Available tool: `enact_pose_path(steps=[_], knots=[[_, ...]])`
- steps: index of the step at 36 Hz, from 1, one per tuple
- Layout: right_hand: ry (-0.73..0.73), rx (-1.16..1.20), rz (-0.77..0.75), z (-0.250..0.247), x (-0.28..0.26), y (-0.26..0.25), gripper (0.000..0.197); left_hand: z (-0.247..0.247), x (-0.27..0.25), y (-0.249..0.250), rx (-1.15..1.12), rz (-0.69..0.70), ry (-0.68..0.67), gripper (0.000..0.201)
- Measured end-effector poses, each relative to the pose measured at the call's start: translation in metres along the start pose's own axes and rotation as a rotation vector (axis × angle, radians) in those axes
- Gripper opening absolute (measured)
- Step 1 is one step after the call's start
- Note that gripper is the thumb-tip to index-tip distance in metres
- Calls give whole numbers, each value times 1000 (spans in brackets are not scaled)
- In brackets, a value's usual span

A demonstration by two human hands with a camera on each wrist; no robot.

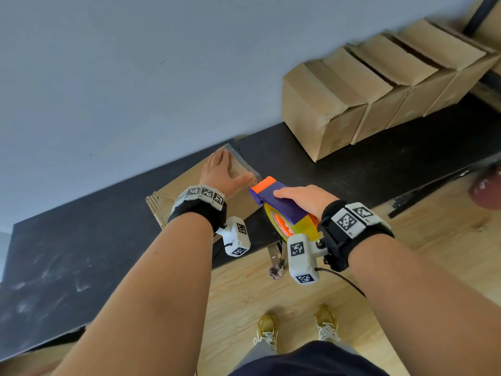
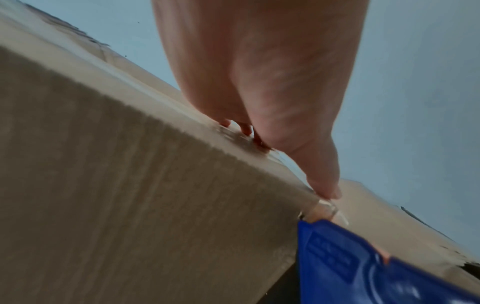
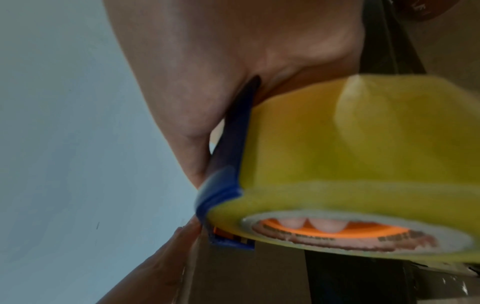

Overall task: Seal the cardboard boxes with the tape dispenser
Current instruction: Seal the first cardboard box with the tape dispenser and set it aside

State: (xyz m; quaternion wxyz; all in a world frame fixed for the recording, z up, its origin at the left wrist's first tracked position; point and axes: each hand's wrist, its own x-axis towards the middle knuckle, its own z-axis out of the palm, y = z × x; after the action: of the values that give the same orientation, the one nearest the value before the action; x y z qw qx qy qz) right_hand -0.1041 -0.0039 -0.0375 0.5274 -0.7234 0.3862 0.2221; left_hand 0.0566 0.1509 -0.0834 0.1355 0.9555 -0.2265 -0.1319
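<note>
A flat-topped cardboard box (image 1: pixel 179 189) lies on the black table (image 1: pixel 81 240). My left hand (image 1: pixel 225 169) presses flat on its top, fingers straight. The thumb (image 2: pixel 327 185) reaches to the box's near right corner, where a strip of clear tape (image 1: pixel 244 164) runs along the top. My right hand (image 1: pixel 303 199) grips the tape dispenser (image 1: pixel 282 202), which is blue with an orange nose and a yellow tape roll (image 3: pixel 363 154). The orange nose sits right at that corner, next to the left thumb. Two fingertips (image 3: pixel 324 225) show through the roll's orange core.
Several more cardboard boxes (image 1: pixel 339 104) stand in a row at the back right of the table, against the grey wall. Below the table edge is wooden floor (image 1: pixel 271 294) with my shoes. A dark red round object (image 1: pixel 485 191) sits at the far right.
</note>
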Motion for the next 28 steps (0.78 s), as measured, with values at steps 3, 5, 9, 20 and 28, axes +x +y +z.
enact_pose_path(steps=[3,5,9,20,28], knots=[[-11,3,6,1,5,-3,56,3,1,0,24,12,19,98],[-19,0,0,0,7,-5,55,4,1,0,38,14,19,98],[-11,2,-27,-3,11,-8,51,6,0,2,52,8,12,97],[-162,112,-26,-11,6,-14,40,13,-10,8,143,-6,-40,89],[-170,-50,-83,-20,-1,-19,33,13,-11,11,119,-13,17,87]])
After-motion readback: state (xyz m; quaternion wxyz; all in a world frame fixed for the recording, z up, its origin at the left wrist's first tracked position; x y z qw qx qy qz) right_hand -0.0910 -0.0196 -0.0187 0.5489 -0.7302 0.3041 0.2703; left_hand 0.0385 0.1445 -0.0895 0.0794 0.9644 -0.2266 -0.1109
